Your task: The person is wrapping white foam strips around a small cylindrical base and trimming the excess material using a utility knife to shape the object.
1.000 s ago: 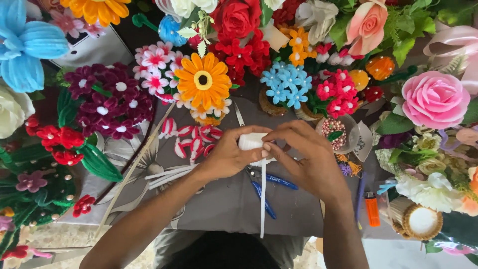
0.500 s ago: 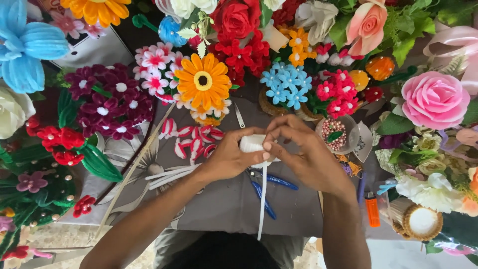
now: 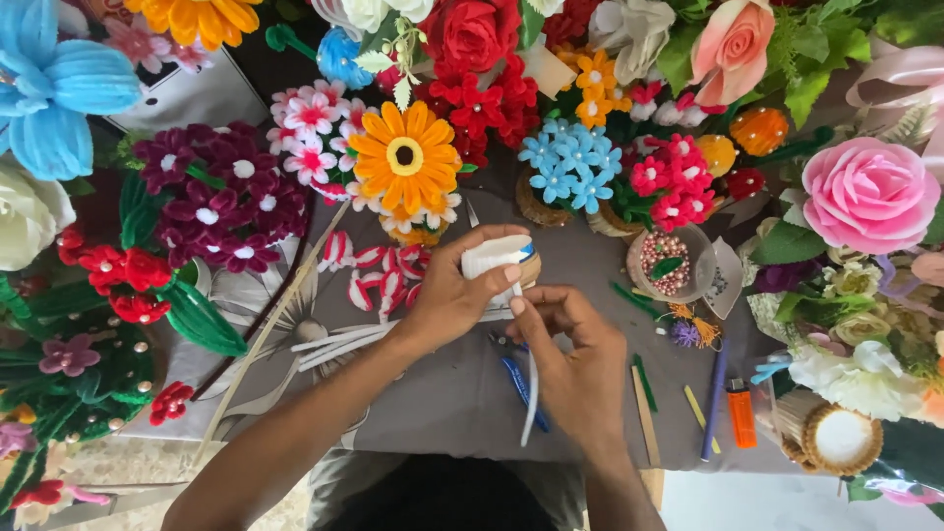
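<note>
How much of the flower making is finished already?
Lots looks done: finished flowers ring the table, like the orange daisy and the pink rose. In hand now: the left hand holds a white ribbon roll, and the right hand pulls a white strip down from it. Left, it seems: loose red-and-white petals and white stems lie unassembled on the grey cloth.

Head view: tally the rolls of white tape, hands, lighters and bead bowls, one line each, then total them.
Roll of white tape: 1
Hands: 2, left hand gripping the roll, right hand pinching its loose white strip
Orange plastic lighter: 1
Clear round bowl of pink beads: 1
Total: 5
</note>
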